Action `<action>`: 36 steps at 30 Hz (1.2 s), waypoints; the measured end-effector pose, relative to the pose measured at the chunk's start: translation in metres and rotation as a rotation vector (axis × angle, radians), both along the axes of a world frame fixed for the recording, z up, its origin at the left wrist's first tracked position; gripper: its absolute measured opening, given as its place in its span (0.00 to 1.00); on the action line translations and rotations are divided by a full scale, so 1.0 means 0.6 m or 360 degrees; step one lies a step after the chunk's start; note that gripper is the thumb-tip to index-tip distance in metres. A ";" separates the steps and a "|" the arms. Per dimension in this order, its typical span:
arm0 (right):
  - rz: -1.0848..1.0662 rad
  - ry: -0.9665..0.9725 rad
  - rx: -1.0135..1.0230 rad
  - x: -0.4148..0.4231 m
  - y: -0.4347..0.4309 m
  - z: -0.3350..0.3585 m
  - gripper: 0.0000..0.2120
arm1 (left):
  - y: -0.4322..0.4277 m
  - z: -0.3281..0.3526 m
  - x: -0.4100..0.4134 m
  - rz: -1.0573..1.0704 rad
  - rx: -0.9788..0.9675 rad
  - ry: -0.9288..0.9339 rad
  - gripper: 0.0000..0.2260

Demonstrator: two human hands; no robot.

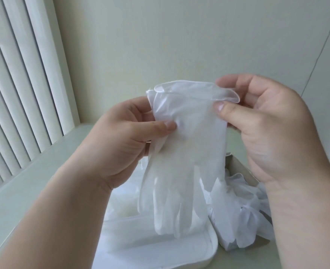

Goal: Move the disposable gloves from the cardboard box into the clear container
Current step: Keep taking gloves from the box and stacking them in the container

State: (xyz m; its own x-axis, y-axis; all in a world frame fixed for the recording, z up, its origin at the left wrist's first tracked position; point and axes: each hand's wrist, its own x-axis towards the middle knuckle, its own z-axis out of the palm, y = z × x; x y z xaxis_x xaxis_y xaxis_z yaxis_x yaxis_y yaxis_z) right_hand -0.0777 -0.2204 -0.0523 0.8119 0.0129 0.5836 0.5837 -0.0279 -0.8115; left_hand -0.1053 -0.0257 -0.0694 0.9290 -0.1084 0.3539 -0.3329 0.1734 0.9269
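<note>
Both hands hold one glove (187, 136) up by its cuff

Left hand (121, 140) pinches the left edge; right hand (267, 121) pinches the right; container (199, 255) below; box (242, 171) beside it.

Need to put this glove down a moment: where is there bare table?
Bare table lies to the left, between the blinds and the clear container. Right of the container it is crowded: loose gloves spill from the cardboard box.
</note>
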 end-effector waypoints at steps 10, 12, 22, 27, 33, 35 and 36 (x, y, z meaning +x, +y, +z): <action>0.0354 0.0370 -0.0303 -0.018 -0.002 0.001 0.08 | -0.009 0.001 0.000 0.0030 0.0284 -0.0063 0.20; 0.0371 0.0446 -0.0147 -0.020 -0.002 0.003 0.08 | 0.002 -0.005 0.004 -0.0132 0.0402 0.0054 0.24; 0.0589 0.0553 0.0573 -0.012 -0.006 0.018 0.20 | 0.045 -0.043 0.017 -0.0458 0.0360 0.0312 0.08; 0.0213 0.0691 0.0142 0.016 0.017 -0.022 0.03 | 0.114 -0.028 0.003 -0.0160 0.0251 0.0509 0.21; -0.0281 0.0550 -0.0952 0.032 0.051 -0.079 0.05 | 0.127 -0.046 0.011 0.0249 0.0901 0.0708 0.10; -0.0327 0.0531 -0.1295 0.031 0.054 -0.084 0.09 | 0.111 -0.049 0.014 0.0229 0.1164 0.0771 0.07; -0.0355 0.0526 -0.1461 0.030 0.055 -0.084 0.13 | 0.102 -0.051 0.017 0.0229 0.1307 0.0791 0.04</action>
